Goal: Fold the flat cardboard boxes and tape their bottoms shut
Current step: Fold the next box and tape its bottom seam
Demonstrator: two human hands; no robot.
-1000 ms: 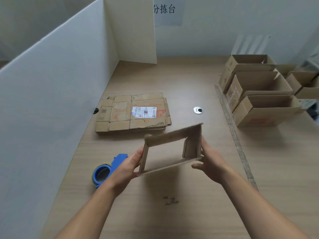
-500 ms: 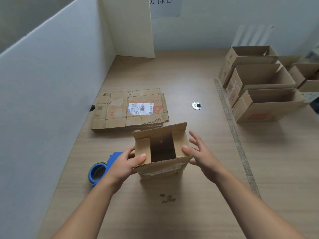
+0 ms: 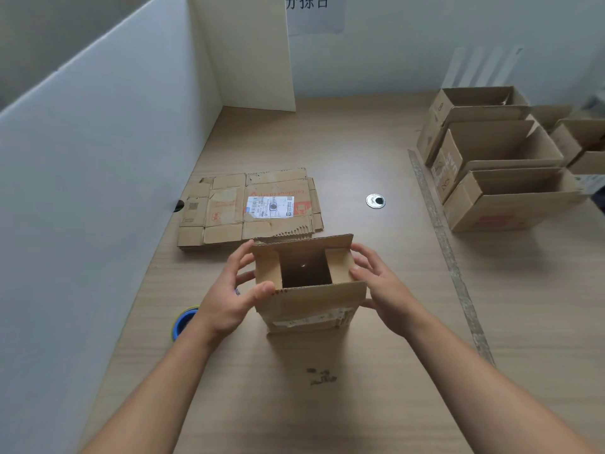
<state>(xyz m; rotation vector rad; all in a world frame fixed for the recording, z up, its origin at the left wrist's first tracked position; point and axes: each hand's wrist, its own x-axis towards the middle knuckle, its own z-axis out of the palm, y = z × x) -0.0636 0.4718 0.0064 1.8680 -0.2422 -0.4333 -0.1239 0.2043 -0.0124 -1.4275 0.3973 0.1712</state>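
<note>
At the centre of the frame, a person steadies a half-formed box [image 3: 311, 303] on the table [image 3: 360, 404], left hand [image 3: 229, 299] and right hand [image 3: 383, 290] each clasping a side, short flaps tucked in. The long flaps stand open. Closing them looks next, then reaching for the blue tape [image 3: 183, 321] at lower left.

You hold the upright box [image 3: 311, 306] on the table [image 3: 360, 404], your left hand [image 3: 229, 296] and right hand [image 3: 383, 290] gripping its sides, thumbs on the small flaps (both folded inward). The flat cardboard stack [image 3: 229, 211] lies just beyond. The blue tape dispenser [image 3: 183, 321] peeks from behind your left wrist. Opened boxes [image 3: 501, 198] sit far right.
</note>
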